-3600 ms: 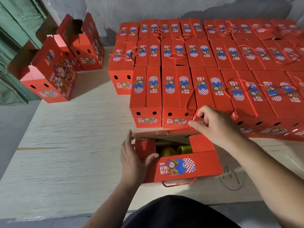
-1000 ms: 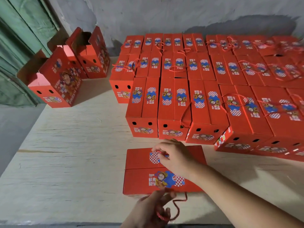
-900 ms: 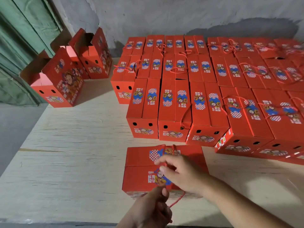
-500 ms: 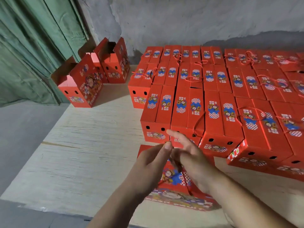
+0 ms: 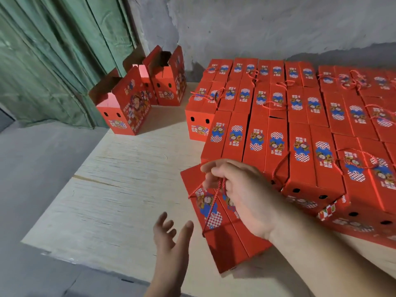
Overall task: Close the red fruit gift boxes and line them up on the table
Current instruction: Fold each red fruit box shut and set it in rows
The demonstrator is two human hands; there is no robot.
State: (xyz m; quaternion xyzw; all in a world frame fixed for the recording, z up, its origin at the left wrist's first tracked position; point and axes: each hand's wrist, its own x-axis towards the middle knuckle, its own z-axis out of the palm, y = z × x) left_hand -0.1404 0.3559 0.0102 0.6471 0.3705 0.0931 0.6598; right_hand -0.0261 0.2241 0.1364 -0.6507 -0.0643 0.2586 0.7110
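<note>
Pale plywood makes up the table [image 5: 120, 202] I am looking down on, its near edge and near-left corner both in my view, with a green curtain [image 5: 49, 61] hanging past its far-left side and a rough grey wall [image 5: 267, 24] behind. Over the right half of the table, from the far edge forward, I see the block of closed red boxes [image 5: 300, 116] packed side by side in rows, lids up, several with red cord handles lying loose across them. At the far-left corner stand three open boxes [image 5: 141, 91], upright with their top flaps raised. Nearer to me, just in front of the left end of the front row, sits the closed box [image 5: 231, 243] I am working on; it is turned at an angle to the rows, one far corner close against the front row, and I cannot tell whether it rests flat on the table or is partly lifted. My right hand [image 5: 242, 196] is over its lid with the fingers curled around the red cord handle [image 5: 211, 202], which runs taut from my fingers down to the lid. My left hand [image 5: 171, 234] hovers above the table just left of that box, palm turned up, fingers spread and relaxed, holding nothing and touching nothing.
</note>
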